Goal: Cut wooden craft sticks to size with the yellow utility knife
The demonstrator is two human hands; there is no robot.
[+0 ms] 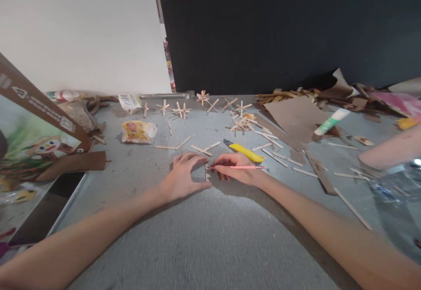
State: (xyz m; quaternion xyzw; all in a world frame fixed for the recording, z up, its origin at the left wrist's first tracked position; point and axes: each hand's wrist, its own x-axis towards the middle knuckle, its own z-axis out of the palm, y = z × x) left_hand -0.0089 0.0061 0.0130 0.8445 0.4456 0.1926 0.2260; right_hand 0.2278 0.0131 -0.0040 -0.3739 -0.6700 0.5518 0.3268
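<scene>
My left hand [184,176] rests on the grey table with thumb and index finger spread around a short light-coloured piece, which looks like a craft stick [207,177]. Its fingertips sit at the two ends of that piece. A pink pencil [245,167] is gripped in my right hand [238,173], its point down at the piece. Right fingers partly cover the piece. Just beyond the right hand lies a yellow utility knife [245,151], blade end to the left. Two joined pairs of craft sticks [205,148] lie beyond my hands.
Star-shaped craft stick assemblies [180,111] stand along the back, beside a stick pile [242,123]. Cardboard sheets [292,116], a glue tube [332,121] and loose sticks lie right. Another person's arm [391,147] reaches in. A phone [49,209], printed box [42,119] and yellow packet [138,132] are left.
</scene>
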